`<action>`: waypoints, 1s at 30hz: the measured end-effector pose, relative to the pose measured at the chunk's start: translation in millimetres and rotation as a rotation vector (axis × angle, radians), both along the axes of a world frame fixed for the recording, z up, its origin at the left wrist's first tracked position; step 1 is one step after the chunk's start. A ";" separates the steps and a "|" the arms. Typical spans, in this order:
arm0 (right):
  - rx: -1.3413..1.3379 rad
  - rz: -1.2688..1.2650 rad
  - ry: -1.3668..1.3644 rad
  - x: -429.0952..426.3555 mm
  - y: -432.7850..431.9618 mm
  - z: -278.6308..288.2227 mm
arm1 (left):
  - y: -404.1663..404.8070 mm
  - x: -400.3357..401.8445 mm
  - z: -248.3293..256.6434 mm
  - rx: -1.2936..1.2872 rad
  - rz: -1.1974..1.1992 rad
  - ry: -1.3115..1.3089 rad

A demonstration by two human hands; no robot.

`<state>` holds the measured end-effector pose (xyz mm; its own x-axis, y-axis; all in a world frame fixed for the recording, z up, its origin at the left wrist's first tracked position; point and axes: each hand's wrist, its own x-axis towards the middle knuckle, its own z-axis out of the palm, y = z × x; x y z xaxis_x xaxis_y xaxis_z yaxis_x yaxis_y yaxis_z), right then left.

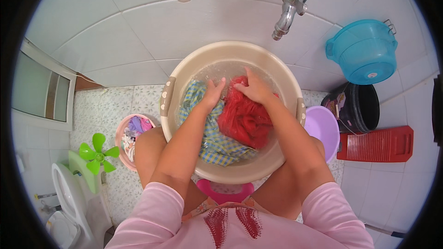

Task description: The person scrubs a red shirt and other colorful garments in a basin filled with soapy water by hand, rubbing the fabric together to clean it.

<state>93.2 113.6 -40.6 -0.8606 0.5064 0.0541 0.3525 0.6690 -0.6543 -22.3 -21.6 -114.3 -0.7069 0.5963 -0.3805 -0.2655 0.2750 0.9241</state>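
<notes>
Before me stands a large beige plastic basin (238,176) with water in it. Red cloth (242,121) lies wet in its right half. Blue, yellow and white checked cloth (219,145) spreads along the left and lower part, partly under the red one. My left hand (215,93) is over the checked cloth's upper edge, fingers apart, pointing up. My right hand (254,84) rests at the upper edge of the red cloth, its thumb on the cloth and its fingers spread. Neither hand is closed on cloth.
A chrome tap (289,10) juts from the wall above the basin. At right are a blue tub (367,52), a black bucket (368,109), a purple basin (320,128) and a red washboard (377,144). At left stand a pink basin (121,135) of clothes and a green fan (99,156).
</notes>
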 end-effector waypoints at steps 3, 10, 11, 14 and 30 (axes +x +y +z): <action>-0.036 0.218 -0.239 7.1 22.1 -27.4 | -3.2 15.6 27.6 -0.125 -0.181 -0.058; -0.135 -0.526 -0.131 17.0 35.6 -40.6 | -27.5 27.5 48.2 -0.965 -0.907 0.410; -0.094 -0.550 -0.216 17.2 35.2 -45.2 | -30.2 39.4 47.9 -1.054 -0.995 0.502; 0.052 -0.362 -0.477 19.6 29.3 -33.9 | -33.9 73.5 72.9 -1.168 -1.247 0.649; -0.172 0.083 -0.515 16.7 31.6 -43.6 | -75.2 125.3 35.8 -1.063 -1.065 0.950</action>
